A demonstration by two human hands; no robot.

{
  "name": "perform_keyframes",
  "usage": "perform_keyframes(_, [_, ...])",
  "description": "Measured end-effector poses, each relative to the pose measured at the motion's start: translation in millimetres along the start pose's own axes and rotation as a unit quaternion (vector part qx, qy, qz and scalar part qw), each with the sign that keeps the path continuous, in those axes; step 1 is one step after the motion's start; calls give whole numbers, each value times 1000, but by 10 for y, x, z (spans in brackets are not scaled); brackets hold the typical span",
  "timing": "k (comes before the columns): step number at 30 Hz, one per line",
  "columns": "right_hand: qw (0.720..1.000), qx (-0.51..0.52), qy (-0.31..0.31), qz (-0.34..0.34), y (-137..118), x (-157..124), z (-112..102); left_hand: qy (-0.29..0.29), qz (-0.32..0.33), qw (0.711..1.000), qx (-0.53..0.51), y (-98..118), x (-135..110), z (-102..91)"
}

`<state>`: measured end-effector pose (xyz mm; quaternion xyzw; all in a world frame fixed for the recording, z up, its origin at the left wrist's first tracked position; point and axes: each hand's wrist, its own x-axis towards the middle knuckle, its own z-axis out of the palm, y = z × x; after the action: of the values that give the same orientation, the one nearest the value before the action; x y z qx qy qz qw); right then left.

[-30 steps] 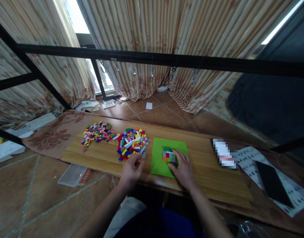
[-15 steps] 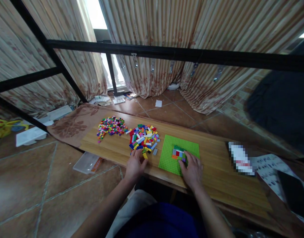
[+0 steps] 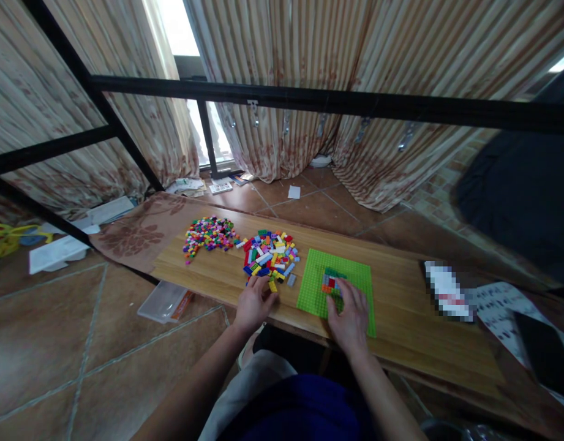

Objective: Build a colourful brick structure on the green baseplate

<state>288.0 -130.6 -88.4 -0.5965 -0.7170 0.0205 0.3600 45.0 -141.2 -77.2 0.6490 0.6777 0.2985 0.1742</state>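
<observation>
My left hand point(image 3: 253, 304) is at the near edge of a pile of mixed bricks point(image 3: 271, 252), thumb and fingers apart. A yellow brick point(image 3: 273, 286) lies just beyond its thumb; whether they touch I cannot tell. Over a green baseplate point(image 3: 312, 282), my right hand point(image 3: 350, 315) reaches in from the near right, thumb and fingers spread around the near right side of a small flat block of joined bricks point(image 3: 330, 283). Red, orange, grey and green pieces show in that block. Its right part is hidden by the fingers, and I see nothing held between them.
A heap of smaller colourful pieces point(image 3: 209, 234) sits farther left on the wooden board point(image 3: 401, 294). One grey-blue brick point(image 3: 291, 280) lies beside the baseplate. At right are a blurred-out packet point(image 3: 448, 292), a printed sheet point(image 3: 497, 306) and a dark tablet-like object point(image 3: 541, 349).
My right hand has shifted slightly left and toward me over the baseplate, with thumb and fingers farther apart. My left hand stays beside the yellow brick. The view has shifted slightly.
</observation>
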Motion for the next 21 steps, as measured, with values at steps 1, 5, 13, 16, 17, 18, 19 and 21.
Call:
perform_keyframes(1, [1000,16,-11,-20,-107,8,30,2,4,1000,-3,-11,0,8])
perform_keyframes(5, [991,54,-102,-73,-522,120,252,12,16,1000,-8,-56,0,34])
perform_keyframes(13, [983,55,-171,-35,-750,287,505,18,39,999,-11,-94,18,22])
perform_keyframes(16, [984,106,-139,-20,-667,218,372,14,35,999,-7,-73,22,6])
perform_keyframes(17, [985,124,-123,-10,-609,195,309,12,34,999,-7,-67,24,-1])
perform_keyframes(18, [985,139,-103,6,-532,176,241,10,33,999,-8,-62,26,-8])
perform_keyframes(19, [986,146,-81,29,-436,165,170,7,32,999,-9,-58,28,-15])
perform_keyframes(21, [984,151,-40,85,-197,172,30,0,24,1000,-11,-48,26,-28])
